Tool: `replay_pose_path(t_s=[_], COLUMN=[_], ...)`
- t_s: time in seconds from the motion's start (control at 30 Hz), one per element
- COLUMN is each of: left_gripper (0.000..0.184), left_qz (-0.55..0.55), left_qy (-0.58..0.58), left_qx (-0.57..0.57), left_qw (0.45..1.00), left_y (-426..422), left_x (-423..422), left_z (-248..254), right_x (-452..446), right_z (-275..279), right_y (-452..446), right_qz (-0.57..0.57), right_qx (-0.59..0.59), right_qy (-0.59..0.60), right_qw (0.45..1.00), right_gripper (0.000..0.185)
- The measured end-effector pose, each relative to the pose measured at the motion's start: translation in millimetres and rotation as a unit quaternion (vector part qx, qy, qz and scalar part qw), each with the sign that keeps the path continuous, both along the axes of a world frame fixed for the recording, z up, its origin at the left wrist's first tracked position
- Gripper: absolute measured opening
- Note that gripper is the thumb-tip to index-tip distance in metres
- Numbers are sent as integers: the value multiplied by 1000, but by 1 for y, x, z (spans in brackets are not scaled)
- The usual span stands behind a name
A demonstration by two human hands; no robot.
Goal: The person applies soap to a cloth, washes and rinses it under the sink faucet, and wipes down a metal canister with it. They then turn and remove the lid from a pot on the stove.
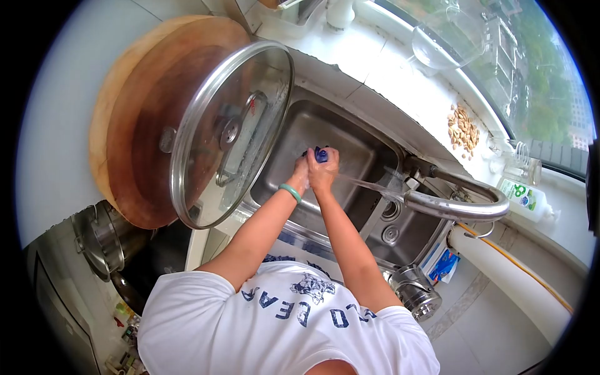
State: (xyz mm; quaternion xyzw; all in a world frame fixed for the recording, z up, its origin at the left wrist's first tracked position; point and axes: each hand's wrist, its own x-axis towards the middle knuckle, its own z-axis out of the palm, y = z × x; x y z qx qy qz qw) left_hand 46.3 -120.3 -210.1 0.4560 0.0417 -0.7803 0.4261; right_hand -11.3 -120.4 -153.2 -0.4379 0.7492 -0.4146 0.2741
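Observation:
Both hands are together over the large basin of a steel sink (369, 134). My right hand (324, 169) is closed round a dark blue item (321, 154), too small to name, which shows between the fingers. Pressed against it is my left hand (301, 171), closed, with a green bangle (290, 192) on its wrist; what it grips is hidden. A thin stream of water (369, 185) runs from the curved metal faucet (459, 205) towards the hands.
A glass lid (206, 106) with a metal rim stands left of the sink, before round wooden boards (140, 119). Beige pieces (463, 130) lie on the windowsill, near a white bottle (526, 199). Metal pots (415, 291) stand below the small basin.

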Motion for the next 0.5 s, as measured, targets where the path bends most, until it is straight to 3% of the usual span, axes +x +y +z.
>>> replay_pose_path(t_s=[0.03, 0.1, 0.27, 0.33, 0.4, 0.43, 0.5], left_gripper=[19, 20, 30, 36, 48, 48, 56], left_qz=[1, -34, -60, -85, -178, -182, -74], left_qy=[0, -163, -266, -312, -431, -431, -322], left_qx=[0, 33, 40, 24, 28, 28, 43], left_qw=[1000, 985, 961, 946, 884, 884, 943], left_y=[-2, -9, -13, -11, -12, -12, -20], left_x=[-2, -8, -12, -8, -3, -2, -1], left_z=[2, 4, 5, -3, 6, 14, 52], right_x=[0, 0, -8, -13, -20, -22, -25], right_z=[0, -15, -42, -53, -70, -82, -111], right_y=[-2, -1, -6, -10, -8, -5, 6], right_qz=[-18, -48, -84, -138, -145, -152, -194], right_qx=[21, 33, 108, 214, 204, 191, 171], right_qy=[-16, -47, -99, -261, -328, -392, -329], right_qw=[999, 997, 986, 931, 911, 887, 909], right_gripper=[30, 31, 34, 38, 43, 48, 51])
